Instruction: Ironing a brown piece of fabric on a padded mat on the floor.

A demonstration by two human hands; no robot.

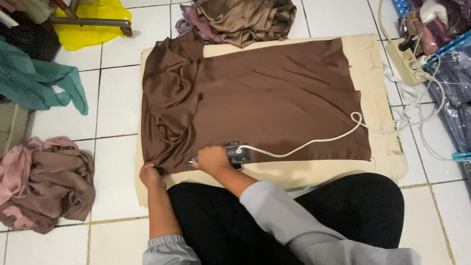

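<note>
On cream padded mat (pixel 378 73) over white floor tiles: brown satin cloth (pixel 274 93) part-pressed.
Left third bunched and creased, left hand (pixel 151 176) pinching near corner flat; beside it, right hand (pixel 211 159) closed round dark iron (pixel 230 153) at near hem; white cord (pixel 314 142) trailing right across smoother, seemingly finished stretch.

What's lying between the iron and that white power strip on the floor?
In the head view, the iron's white cord snakes from the iron across the brown cloth and cream pad toward the power strip.
</note>
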